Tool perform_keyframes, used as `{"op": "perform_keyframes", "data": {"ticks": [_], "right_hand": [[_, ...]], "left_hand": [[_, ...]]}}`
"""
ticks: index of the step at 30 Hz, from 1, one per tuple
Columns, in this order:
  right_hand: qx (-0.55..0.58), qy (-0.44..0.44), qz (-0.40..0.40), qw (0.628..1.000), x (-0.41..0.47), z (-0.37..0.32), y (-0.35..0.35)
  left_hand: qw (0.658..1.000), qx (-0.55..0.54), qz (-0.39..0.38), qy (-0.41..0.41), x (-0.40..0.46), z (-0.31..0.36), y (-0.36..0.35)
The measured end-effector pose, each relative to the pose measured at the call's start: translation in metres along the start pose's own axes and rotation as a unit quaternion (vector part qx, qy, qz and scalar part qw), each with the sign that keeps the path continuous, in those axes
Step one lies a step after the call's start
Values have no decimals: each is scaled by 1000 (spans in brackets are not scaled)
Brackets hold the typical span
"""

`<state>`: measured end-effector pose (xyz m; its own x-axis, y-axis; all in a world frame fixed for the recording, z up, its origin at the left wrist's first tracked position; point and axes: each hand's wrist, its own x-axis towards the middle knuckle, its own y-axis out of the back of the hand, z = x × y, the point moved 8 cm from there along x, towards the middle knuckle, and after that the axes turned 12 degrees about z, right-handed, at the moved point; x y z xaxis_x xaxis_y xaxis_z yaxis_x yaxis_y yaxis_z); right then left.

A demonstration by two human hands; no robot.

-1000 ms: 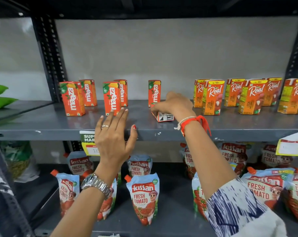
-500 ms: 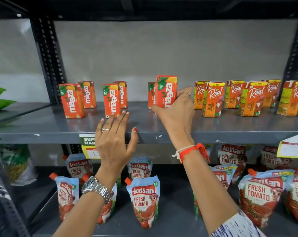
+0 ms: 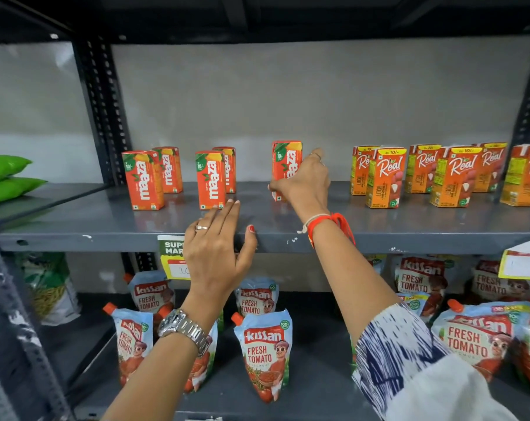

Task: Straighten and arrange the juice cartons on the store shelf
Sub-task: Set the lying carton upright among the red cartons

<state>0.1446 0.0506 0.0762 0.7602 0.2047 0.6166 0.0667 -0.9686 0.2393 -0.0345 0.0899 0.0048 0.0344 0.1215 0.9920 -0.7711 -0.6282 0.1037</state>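
Note:
On the grey metal shelf (image 3: 75, 220) stand several orange Maaza cartons: one pair at the left (image 3: 143, 180), another pair (image 3: 210, 180) beside it. My right hand (image 3: 303, 185) grips a further upright Maaza carton (image 3: 285, 161) at mid-shelf, its base down on the shelf. My left hand (image 3: 218, 250) hovers with fingers spread at the shelf's front edge, holding nothing. Several orange Real litchi cartons (image 3: 387, 179) stand in staggered rows to the right.
Green packets (image 3: 5, 177) lie on the neighbouring shelf at left. Kissan tomato pouches (image 3: 262, 350) fill the shelf below. Price labels hang from the shelf's front edge (image 3: 171, 253). A black perforated upright (image 3: 105, 110) bounds the left side.
My right hand picked a fallen Maaza carton off the shelf, turned it upright and set it down further back. My left hand stayed at the shelf edge.

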Motion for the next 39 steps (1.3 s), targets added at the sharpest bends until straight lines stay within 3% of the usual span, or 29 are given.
{"op": "perform_keyframes", "data": {"ticks": [5,9,13,15,18,20,23,27,34,39], "right_hand": [[-20,-21,-56,998,-5,4,-15],[-14,-35,-88,995,-8,10,-14],[22,-64,-145,987,-6,20,-18],[104,-125,-175,971,-5,29,-20],[217,-221,-212,927,-7,33,-20],[258,-257,-236,901,-10,33,-19],[289,-282,-239,883,-14,34,-19],[278,-259,-243,893,-14,32,-22],[266,-248,-229,903,-10,31,-20],[257,-239,-230,908,-10,31,-21]], "left_hand": [[1000,4,-18,7,2,-3,0],[997,-25,-43,61,10,-4,4],[966,-173,-68,180,35,0,8],[896,-312,-115,294,45,0,-16],[699,-442,-196,526,47,4,-63],[588,-471,-242,612,39,14,-82],[517,-500,-260,644,33,19,-94],[486,-527,-322,618,33,29,-102],[509,-520,-345,593,34,34,-107],[500,-529,-350,590,35,38,-102]]}}
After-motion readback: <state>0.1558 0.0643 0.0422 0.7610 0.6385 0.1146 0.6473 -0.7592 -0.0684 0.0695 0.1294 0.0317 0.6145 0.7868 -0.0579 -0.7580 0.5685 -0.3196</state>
